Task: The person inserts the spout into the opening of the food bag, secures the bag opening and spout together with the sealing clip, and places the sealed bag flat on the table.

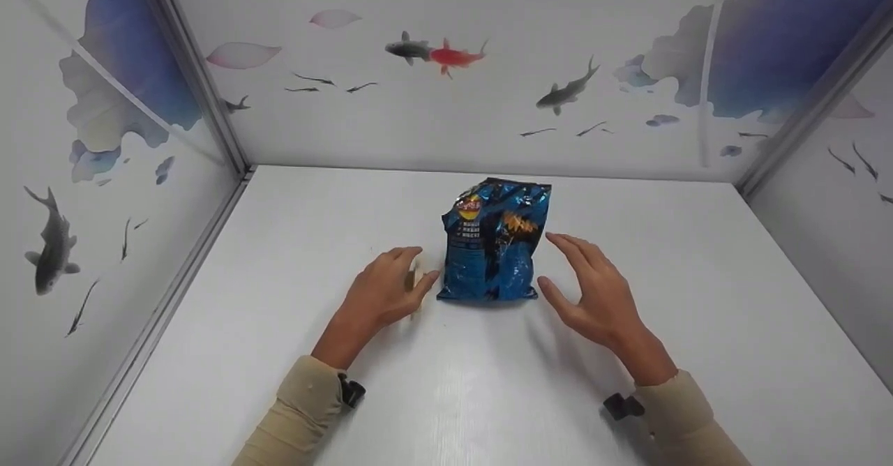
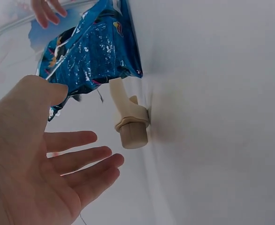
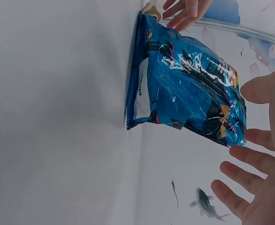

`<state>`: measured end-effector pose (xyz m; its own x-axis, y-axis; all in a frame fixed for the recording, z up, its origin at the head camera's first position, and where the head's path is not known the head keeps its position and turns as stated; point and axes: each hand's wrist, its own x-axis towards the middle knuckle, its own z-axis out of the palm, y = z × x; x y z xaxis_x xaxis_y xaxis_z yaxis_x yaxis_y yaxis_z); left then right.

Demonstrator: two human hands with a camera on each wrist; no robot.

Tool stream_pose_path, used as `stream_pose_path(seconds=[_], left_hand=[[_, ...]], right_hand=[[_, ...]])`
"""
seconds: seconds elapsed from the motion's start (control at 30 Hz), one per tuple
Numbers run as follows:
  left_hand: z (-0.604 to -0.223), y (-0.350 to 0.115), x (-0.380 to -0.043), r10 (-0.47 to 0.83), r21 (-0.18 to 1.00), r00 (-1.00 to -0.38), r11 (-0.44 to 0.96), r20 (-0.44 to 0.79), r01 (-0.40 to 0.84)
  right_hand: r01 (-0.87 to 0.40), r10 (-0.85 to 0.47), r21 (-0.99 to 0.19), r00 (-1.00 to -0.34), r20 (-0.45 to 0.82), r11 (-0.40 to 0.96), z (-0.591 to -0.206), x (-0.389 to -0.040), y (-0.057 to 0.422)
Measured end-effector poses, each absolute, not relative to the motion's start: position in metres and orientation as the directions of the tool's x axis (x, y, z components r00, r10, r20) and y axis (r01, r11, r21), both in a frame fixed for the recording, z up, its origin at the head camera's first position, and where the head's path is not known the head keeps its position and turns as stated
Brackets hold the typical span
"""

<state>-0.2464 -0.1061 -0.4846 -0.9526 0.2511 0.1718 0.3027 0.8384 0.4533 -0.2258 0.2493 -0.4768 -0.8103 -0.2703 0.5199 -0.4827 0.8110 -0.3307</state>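
A blue foil chip bag (image 1: 488,260) stands upright on the white table, its top crumpled. My left hand (image 1: 382,290) is at the bag's left side, fingers spread and relaxed, gripping nothing. My right hand (image 1: 598,300) is on the other side, fingers loosely bent, fingertips right at the bag's edge. Between the left hand and the bag, a cream-coloured piece with a tan cap-like end (image 2: 134,135) sits on the table; in the head view the left hand hides most of it. The right wrist view shows the bag's side and bottom seam (image 3: 133,93).
White panels printed with fish and blue patches enclose the table (image 1: 460,403) at the back (image 1: 446,124) and both sides. Metal strips (image 1: 230,201) run along the left edge and corners. Small black devices (image 1: 624,406) sit at both sleeve cuffs.
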Motion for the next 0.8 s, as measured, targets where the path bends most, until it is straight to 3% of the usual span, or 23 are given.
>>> stream_pose_path(seconds=[0.37, 0.8], left_hand=[[-0.496, -0.109, -0.254, 0.184, 0.574, -0.981, 0.796, 0.069, 0.19], [-0.496, -0.112, -0.262, 0.209, 0.636, -0.977, 0.75, 0.037, 0.184]], right_hand=[[-0.505, -0.305, -0.335, -0.812, 0.498, 0.796, -0.479, -0.219, 0.239], [-0.545, -0.343, -0.331, -0.792, 0.505, 0.771, -0.48, -0.216, 0.231]])
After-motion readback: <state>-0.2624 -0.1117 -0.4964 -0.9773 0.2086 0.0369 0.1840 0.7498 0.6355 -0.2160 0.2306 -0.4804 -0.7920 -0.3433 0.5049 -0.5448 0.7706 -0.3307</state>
